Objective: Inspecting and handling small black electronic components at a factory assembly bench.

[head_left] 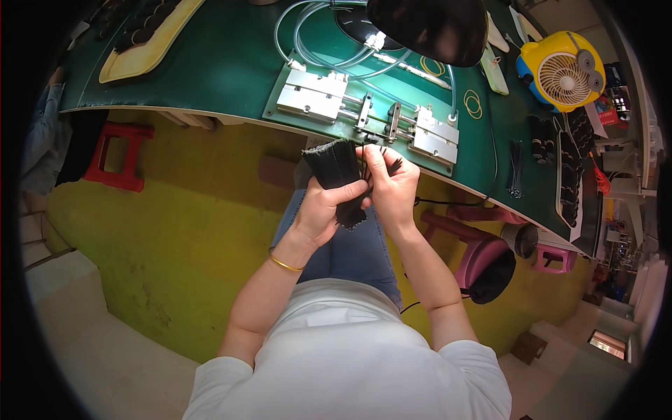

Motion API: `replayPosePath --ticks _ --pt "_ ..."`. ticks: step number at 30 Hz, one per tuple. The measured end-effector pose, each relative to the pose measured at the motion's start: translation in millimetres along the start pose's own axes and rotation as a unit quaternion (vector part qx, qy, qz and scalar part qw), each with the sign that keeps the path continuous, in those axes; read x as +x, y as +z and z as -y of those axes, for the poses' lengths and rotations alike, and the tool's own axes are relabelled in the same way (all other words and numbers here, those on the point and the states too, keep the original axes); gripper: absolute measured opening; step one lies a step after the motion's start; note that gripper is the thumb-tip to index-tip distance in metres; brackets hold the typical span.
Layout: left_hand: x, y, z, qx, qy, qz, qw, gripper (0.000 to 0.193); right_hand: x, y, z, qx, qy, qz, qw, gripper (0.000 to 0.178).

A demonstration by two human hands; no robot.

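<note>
My left hand is closed around a thick bundle of thin black strands, perhaps cut wires; its upper end is cut off flat. Beside it, my right hand pinches a few loose black strands that fan out from between the fingers. Both hands are close together just off the table's near edge, above my lap. Just beyond them stands a metal fixture with two silver blocks, the left block and the right block, with small dark clamps between them.
Clear tubes loop behind the fixture under a black lamp shade. On the green table are a yellow tray, a yellow fan, a small wire bundle and dark coils. Red and pink stools stand below.
</note>
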State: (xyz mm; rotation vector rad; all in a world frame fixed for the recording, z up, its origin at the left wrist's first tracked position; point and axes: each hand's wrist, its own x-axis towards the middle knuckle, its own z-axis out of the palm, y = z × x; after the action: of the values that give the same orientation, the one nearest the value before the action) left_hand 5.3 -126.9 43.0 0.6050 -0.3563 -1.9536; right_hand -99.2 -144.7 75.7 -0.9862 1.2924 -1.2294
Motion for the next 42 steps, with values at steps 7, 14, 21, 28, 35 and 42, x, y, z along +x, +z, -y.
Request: replayPosePath --ticks 7,14,21,28,35,42 --pt "1.6 0.4 1.6 0.019 -0.005 -0.04 0.999 0.019 4.6 -1.1 -2.2 0.018 0.037 -0.021 0.999 0.022" --pt "3.9 1.1 0.6 0.026 0.0 -0.032 0.999 0.018 7.5 -2.8 -4.0 0.022 0.052 -0.026 0.998 0.021" --pt "5.9 1.7 3.8 0.033 0.002 -0.031 0.999 0.016 8.5 -2.7 -5.1 0.04 0.054 -0.033 0.997 0.022" --pt "5.9 4.5 2.5 0.027 0.008 -0.03 0.999 0.015 9.1 -5.2 -9.0 0.047 0.047 -0.028 0.997 0.023" --pt "3.4 2.3 0.7 0.004 -0.004 -0.017 1.0 0.02 3.6 -2.4 -3.4 0.025 0.019 -0.007 0.999 0.022" --pt "5.6 1.9 3.5 0.033 0.018 -0.045 0.998 0.021 7.2 -2.5 -6.5 0.027 0.049 -0.029 0.998 0.022"
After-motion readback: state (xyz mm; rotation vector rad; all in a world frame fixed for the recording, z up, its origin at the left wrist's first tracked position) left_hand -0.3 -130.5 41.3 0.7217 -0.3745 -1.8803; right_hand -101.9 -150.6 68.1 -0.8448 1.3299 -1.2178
